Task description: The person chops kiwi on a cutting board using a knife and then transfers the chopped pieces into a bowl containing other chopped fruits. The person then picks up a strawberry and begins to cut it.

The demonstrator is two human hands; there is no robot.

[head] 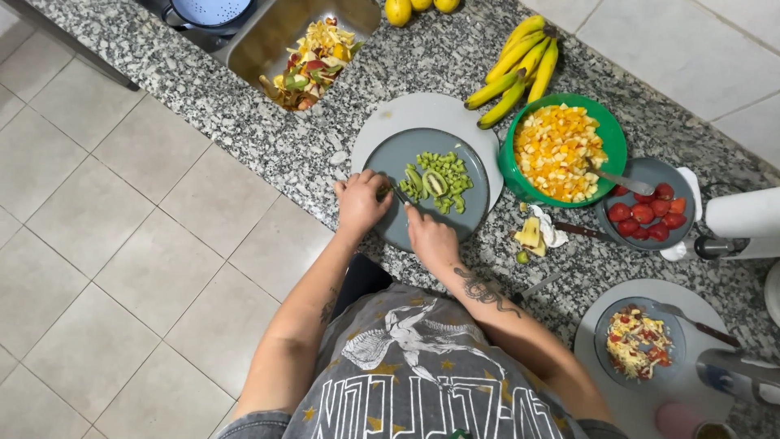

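Left hand [361,203]: fingers curled shut on a small piece of kiwi at the grey plate's [382,162] edge.
Right hand [431,237]: fingers closed around a knife [400,195], blade toward the fruit.
Kiwi [435,182]: on the grey plate; one pile of green cubes, a few larger slices with pale centres (exact count unclear).
Bananas [520,65]: one bunch, five or so.
Green bowl [512,162]: one, holding diced orange and pale fruit, plus a spoon.
Strawberries [646,213]: about nine, in one grey bowl.
Tabletop [276,138]: speckled granite.
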